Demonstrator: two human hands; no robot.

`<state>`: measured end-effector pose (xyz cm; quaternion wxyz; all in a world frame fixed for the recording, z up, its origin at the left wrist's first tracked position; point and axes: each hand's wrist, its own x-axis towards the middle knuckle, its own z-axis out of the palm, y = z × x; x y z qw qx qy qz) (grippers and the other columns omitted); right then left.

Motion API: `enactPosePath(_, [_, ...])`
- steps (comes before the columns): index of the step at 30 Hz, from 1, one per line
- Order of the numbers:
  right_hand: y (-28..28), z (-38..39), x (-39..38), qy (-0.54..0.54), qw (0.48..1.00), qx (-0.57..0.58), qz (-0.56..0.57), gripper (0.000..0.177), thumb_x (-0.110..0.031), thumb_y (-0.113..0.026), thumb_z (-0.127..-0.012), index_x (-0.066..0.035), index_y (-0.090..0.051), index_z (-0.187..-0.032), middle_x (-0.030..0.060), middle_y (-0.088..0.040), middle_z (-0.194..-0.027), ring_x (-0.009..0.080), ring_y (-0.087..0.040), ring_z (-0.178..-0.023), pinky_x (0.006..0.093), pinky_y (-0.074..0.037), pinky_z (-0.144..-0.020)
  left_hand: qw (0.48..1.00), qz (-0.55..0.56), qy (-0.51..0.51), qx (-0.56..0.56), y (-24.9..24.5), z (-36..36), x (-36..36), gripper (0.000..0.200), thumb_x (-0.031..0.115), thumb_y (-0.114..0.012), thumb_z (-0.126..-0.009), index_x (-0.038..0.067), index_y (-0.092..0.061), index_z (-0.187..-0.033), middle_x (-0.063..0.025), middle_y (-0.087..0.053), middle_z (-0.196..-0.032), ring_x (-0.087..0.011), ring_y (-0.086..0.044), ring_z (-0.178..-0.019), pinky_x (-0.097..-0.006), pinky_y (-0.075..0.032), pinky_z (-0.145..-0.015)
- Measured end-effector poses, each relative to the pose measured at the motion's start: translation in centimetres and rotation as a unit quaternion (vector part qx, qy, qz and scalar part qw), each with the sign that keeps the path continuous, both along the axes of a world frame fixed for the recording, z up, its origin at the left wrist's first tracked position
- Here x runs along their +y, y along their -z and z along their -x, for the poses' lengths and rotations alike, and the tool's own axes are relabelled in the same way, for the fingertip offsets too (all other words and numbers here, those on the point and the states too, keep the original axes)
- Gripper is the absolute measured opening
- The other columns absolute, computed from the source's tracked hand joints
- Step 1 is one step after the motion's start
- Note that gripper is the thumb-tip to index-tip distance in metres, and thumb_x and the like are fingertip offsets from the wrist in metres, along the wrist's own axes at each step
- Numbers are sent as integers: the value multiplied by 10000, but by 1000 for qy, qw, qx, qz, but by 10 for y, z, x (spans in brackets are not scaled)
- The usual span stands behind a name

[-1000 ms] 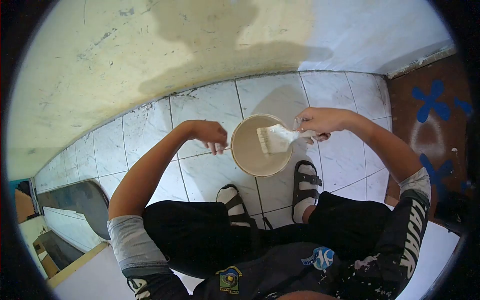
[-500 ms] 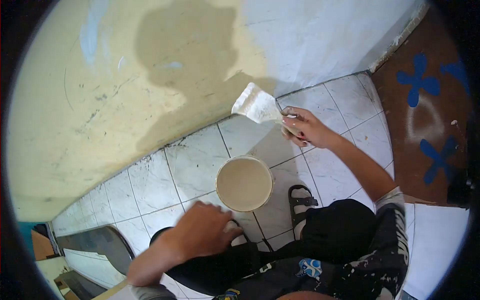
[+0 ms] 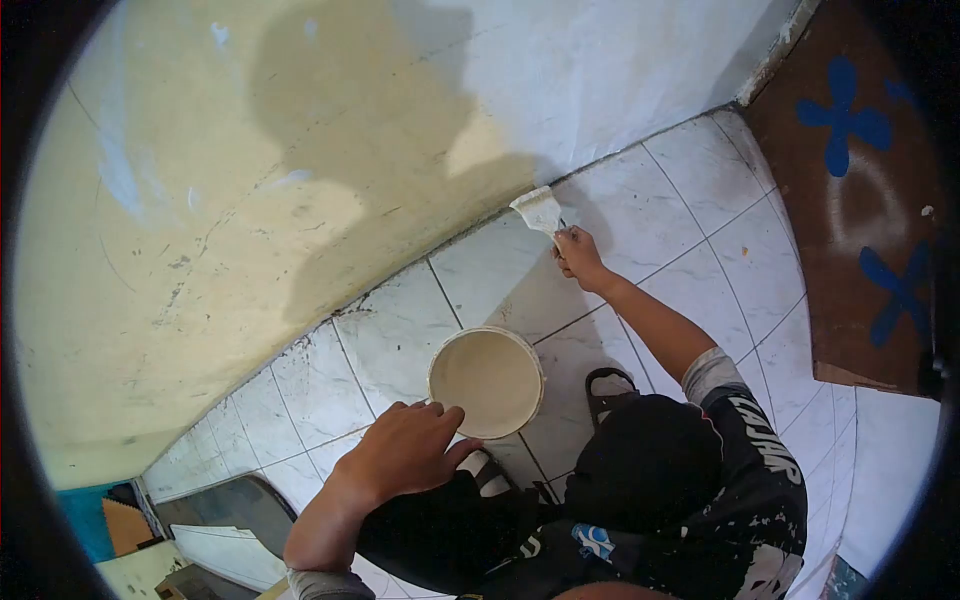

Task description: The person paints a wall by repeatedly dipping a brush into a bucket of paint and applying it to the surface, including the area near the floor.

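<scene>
The handle of the brush [image 3: 538,210] is lost inside the right hand [image 3: 577,255]; the left hand [image 3: 405,450] hides part of one sandal [image 3: 490,470]; the flowered door [image 3: 860,200] runs off the frame's right edge

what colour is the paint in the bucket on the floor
Pale cream-beige paint fills the bucket; the head view looks straight down into it.
</scene>
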<state>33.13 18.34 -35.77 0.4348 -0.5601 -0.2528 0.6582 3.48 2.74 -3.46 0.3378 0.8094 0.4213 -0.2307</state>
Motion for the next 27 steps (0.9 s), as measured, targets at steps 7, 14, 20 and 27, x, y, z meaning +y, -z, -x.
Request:
enactPosePath(7, [29,3,16,-8,999,-40,26,183,-255,-561,-1022,-88,-493,-1052,78,-589,-783,87,-394,-468,270,-281,-378,1000,24,-2,1,6,-7,8,435,427,-544,-1035,1,-627,-1050,-218,-712,-922,-405,-705,-887,-492,-529,-861])
enactPosePath(14, [42,4,25,-19,998,-55,21,190,-250,-570,-1019,-79,-515,-1080,86,-601,-769,101,-420,-471,287,-298,-383,998,42,-7,42,6,-10,17,415,414,-580,-1027,7,-636,-1091,-214,-718,-955,-387,-695,-921,-477,-538,-841])
enactPosePath(20, [37,7,29,-21,998,-64,18,193,-242,-586,-1011,-70,-526,-1075,80,-603,-762,103,-419,-470,293,-309,-385,1000,25,-9,2,10,-7,17,417,415,-543,-1039,7,-624,-1061,-207,-708,-911,-386,-697,-893,-485,-516,-886])
enactPosePath(27, [16,11,35,10,999,-52,-8,199,-233,-600,-1002,-48,-533,-1028,75,-594,-734,95,-414,-476,289,-311,-392,999,31,-4,16,7,-7,16,419,414,-540,-1038,5,-625,-1065,-204,-705,-929,-380,-695,-907,-489,-512,-893])
